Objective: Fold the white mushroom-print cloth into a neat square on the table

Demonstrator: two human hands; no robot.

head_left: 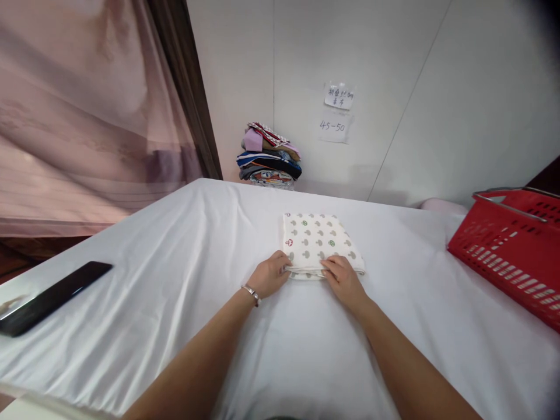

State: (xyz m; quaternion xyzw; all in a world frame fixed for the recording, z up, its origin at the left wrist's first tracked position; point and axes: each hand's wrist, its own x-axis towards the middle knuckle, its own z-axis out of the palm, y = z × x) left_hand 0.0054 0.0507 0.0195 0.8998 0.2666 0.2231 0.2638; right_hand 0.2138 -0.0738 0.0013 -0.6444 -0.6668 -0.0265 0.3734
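Folded cloth [312, 236] sits mid-scene on the counter [196, 245], left hand [270, 275] and right hand [346, 284] both with grip pinched on its near edge, so uneven pulling could skew the layers.

Folded wht cloth [312, 236], mostly gray mushroom print, some red/green, layers at near edge, on tbl [406, 280]

A smooth, softly sheened white cloth [175, 274] is spread across the near scene, its surface broken by creases at left, and matt printed fabric [318, 239] is laid upon it. A glossy black slab [56, 296] and a silky-looking pink curtain [83, 111] are seen at left, while at right a red plastic basket [520, 248] is fitted with a shiny metal handle [510, 207]. The far wall [371, 46] is finished smooth and matt, marked by paper sheets [338, 97].
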